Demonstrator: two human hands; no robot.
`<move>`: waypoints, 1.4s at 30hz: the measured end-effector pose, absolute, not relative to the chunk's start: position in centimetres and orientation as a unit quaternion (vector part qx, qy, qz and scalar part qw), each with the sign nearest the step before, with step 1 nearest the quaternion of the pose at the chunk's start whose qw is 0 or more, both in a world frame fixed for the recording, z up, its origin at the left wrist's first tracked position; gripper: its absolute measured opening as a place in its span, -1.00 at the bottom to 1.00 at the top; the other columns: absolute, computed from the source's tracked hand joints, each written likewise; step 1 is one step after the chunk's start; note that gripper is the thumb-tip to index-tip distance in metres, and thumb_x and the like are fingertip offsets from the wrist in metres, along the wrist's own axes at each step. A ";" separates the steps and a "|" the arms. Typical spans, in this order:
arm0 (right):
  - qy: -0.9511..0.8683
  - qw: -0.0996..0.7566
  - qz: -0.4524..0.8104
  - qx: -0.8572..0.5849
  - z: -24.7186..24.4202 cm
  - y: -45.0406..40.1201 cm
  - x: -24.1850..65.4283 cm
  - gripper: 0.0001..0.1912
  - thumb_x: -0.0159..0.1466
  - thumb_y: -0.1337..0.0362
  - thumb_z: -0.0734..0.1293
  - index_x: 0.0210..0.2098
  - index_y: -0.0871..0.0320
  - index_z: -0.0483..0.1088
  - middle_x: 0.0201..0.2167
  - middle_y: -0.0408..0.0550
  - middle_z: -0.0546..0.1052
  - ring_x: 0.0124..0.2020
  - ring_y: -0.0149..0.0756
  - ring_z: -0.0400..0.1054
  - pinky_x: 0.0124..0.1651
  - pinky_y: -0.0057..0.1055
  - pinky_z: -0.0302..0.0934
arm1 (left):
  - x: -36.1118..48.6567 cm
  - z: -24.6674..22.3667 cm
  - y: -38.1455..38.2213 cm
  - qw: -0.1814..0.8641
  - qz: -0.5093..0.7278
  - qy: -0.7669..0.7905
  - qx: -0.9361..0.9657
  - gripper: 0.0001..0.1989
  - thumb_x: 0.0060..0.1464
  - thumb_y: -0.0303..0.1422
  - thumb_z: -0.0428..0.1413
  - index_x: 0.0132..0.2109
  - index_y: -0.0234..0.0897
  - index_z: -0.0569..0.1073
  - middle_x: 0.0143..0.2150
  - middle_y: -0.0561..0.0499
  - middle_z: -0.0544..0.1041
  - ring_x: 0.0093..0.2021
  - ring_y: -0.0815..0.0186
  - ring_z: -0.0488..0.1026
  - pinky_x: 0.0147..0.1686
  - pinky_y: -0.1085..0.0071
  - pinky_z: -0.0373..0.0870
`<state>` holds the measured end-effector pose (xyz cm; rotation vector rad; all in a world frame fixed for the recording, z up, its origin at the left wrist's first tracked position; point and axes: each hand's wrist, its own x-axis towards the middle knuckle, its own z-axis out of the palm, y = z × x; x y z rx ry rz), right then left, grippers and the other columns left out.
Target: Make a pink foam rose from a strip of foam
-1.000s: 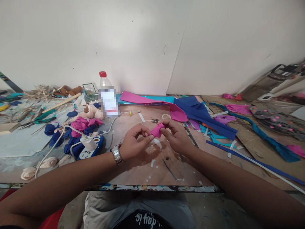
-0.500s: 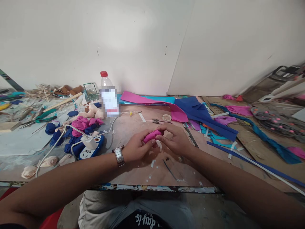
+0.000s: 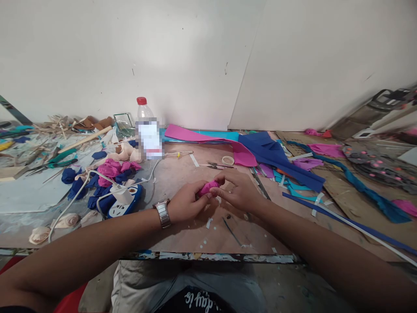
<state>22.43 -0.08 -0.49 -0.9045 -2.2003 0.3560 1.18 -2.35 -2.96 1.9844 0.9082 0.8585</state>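
Observation:
Between my two hands, above the middle of the table, is a small rolled piece of pink crepe paper. My left hand, with a metal watch on its wrist, is closed around the roll's left end. The thumb and fingers of my right hand pinch its right end. Fingers partly hide the roll. Behind my hands lie a roll of tape and dark scissors, whose shape is hard to make out. A long pink paper strip stretches beyond them.
On the left, pink, blue and cream rolled flowers crowd a blue-and-white power strip with a white cable. A red-capped bottle stands behind a phone. Blue paper and a thin white stick lie to the right.
My right fingers have shifted over the pink roll, and it looks shorter and more covered. The rolled piece has turned slightly; both hands stay in nearly the same place.

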 end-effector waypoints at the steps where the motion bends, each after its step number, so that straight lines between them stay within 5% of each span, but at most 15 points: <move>1: -0.855 0.355 0.136 -0.352 -0.5 -0.1 22.4 -0.65 0.33 -0.04 0.40 -0.31 0.13 0.47 -0.41 -0.06 0.56 -0.35 -0.25 0.41 -0.25 -0.33 0.21 | 1.2 -2.9 -2.4 0.382 0.344 0.352 0.782 -0.75 0.32 -0.19 0.05 -0.06 -0.25 0.48 -0.22 -0.03 0.59 -0.27 0.25 0.46 -0.25 0.36 0.34; 4: -0.857 0.349 0.126 -0.357 -0.4 -0.1 22.5 -0.63 0.33 -0.06 0.39 -0.33 0.13 0.47 -0.42 -0.06 0.56 -0.36 -0.26 0.41 -0.25 -0.33 0.20 | 1.2 -2.7 -2.5 0.367 0.353 0.354 0.785 -0.73 0.28 -0.22 0.10 0.04 -0.24 0.46 -0.11 -0.06 0.60 -0.19 0.22 0.49 -0.19 0.34 0.36; 17: -0.847 0.343 0.128 -0.386 -0.5 -0.2 22.3 -0.60 0.27 -0.07 0.45 -0.45 0.14 0.49 -0.50 -0.11 0.55 -0.43 -0.32 0.39 -0.28 -0.35 0.14 | 1.0 -3.2 -2.2 0.324 0.292 0.408 0.802 -0.78 0.22 -0.22 0.12 -0.11 -0.25 0.52 -0.27 0.00 0.60 -0.31 0.27 0.46 -0.32 0.40 0.28; 23: -0.839 0.359 0.146 -0.383 -0.5 -0.2 22.3 -0.56 0.31 -0.11 0.39 -0.42 0.14 0.50 -0.48 -0.08 0.54 -0.42 -0.30 0.39 -0.30 -0.35 0.17 | 1.2 -3.3 -2.0 0.431 0.314 0.380 0.756 -0.73 0.26 -0.18 0.11 -0.13 -0.30 0.54 -0.27 -0.01 0.61 -0.31 0.29 0.46 -0.30 0.43 0.31; 29: -0.842 0.348 0.193 -0.364 -0.3 -0.5 22.3 -0.64 0.30 -0.03 0.41 -0.15 0.15 0.53 -0.34 -0.03 0.58 -0.34 -0.24 0.43 -0.25 -0.32 0.25 | 1.5 -3.2 -1.9 0.503 0.345 0.345 0.714 -0.65 0.25 -0.10 0.13 -0.16 -0.36 0.53 -0.27 -0.03 0.60 -0.29 0.31 0.46 -0.26 0.45 0.35; 42: -0.803 0.375 0.249 -0.391 -0.3 -0.6 21.8 -0.79 0.29 0.11 0.42 -0.29 0.14 0.53 -0.40 -0.07 0.57 -0.35 -0.27 0.41 -0.28 -0.36 0.29 | 1.4 -3.0 -2.0 0.495 0.305 0.383 0.717 -0.59 0.25 -0.07 0.10 -0.24 -0.38 0.58 -0.37 -0.04 0.60 -0.41 0.34 0.44 -0.41 0.48 0.31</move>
